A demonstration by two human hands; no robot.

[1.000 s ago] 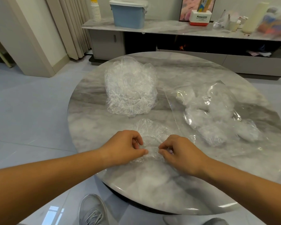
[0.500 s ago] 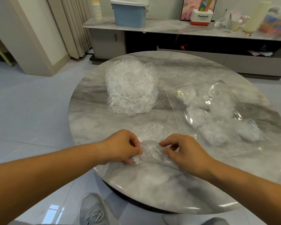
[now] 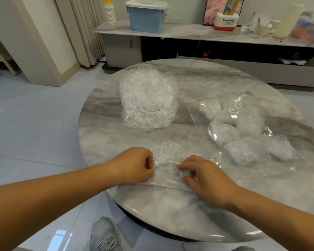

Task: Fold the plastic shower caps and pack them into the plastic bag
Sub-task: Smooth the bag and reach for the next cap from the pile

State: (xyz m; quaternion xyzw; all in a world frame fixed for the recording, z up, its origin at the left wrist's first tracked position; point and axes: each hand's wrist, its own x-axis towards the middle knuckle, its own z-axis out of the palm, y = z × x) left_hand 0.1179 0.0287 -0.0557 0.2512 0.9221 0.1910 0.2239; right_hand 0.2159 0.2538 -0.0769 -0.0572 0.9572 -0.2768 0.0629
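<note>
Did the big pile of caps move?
No. The pile sits in the same spot on the table, left of the bag.

1. A home living room: a low, round marble coffee table stands on glossy pale floor tiles.
2. Along the wall runs a low cabinet with a marble top, holding household clutter, including a blue lidded storage box, stacked paper cups and a leaning picture.
3. Pleated floor-length curtains hang at the left.
</note>
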